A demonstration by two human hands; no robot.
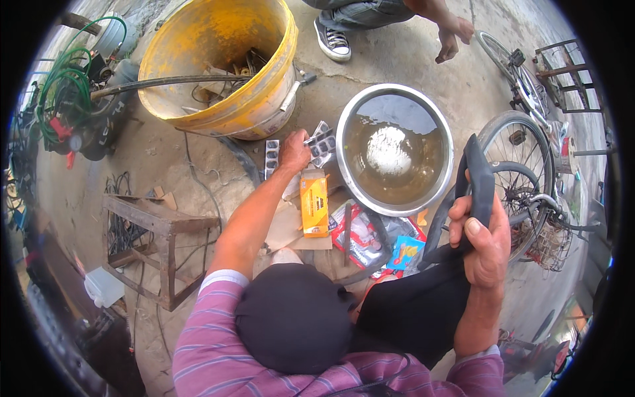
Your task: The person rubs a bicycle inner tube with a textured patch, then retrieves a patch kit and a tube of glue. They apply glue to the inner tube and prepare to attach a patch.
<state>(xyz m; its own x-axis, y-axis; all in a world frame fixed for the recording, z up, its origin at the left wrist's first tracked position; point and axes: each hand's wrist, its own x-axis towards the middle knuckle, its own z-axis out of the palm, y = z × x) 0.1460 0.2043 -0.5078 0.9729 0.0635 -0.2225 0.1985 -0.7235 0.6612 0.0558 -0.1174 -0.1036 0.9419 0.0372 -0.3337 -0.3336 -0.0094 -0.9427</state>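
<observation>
My left hand reaches forward beside a yellow box, its fingers pinched on a sheet of dark rubber patches. More patch sheets lie around it; another patch sheet shows to the left of the hand. On the right, my right hand is raised and closed around a folded black inner tube, its thumb pressing on the rubber. The tube hangs down toward the ground beside the basin. A wide metal basin of murky water stands between my hands, farther away.
A large yellow bucket holding tools stands far left. At left are a rusty metal frame and a green hose. A bicycle wheel lies right. Across from me is another person's shoe and hand. Plastic packaging lies near me.
</observation>
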